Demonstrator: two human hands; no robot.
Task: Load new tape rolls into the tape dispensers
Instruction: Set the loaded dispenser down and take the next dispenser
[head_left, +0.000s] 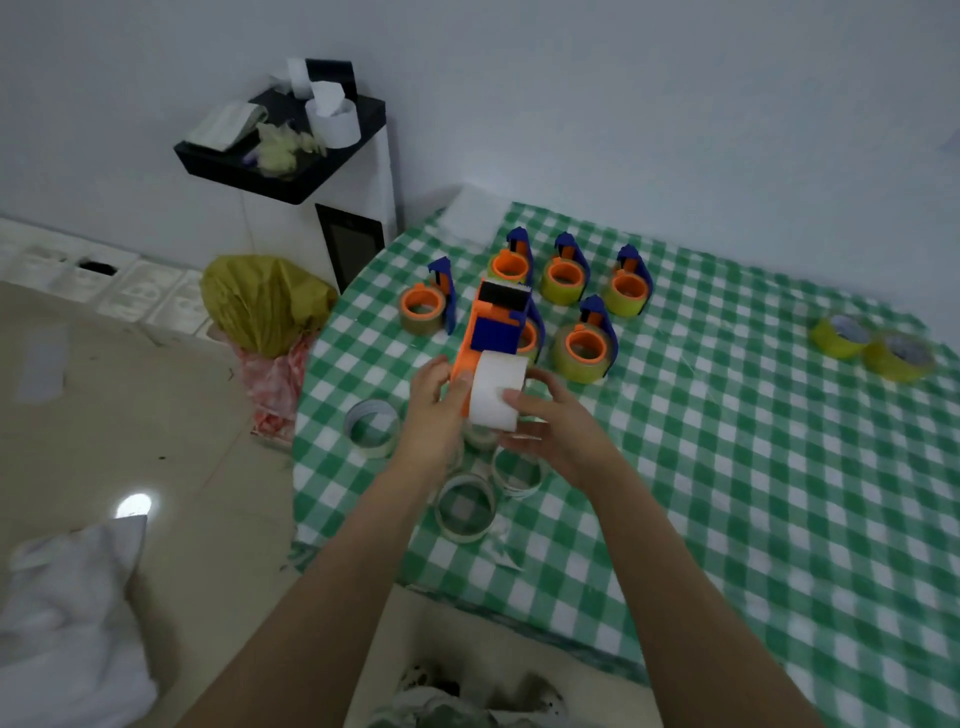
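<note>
White tape roll (496, 397) sits at the rear of the orange dispenser (483, 332), between both hands above the desk (727, 467). Left hand (434, 400) grips the dispenser; right hand (550, 426) pinches the tape roll. Clear rings (464, 506) lie beneath the wrists.

Head camera looks forward and down (wide-angle) at the table (727, 467).

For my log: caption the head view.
Left hand grips an orange dispenser; right hand holds a white tape roll against it above the checked table.
</note>
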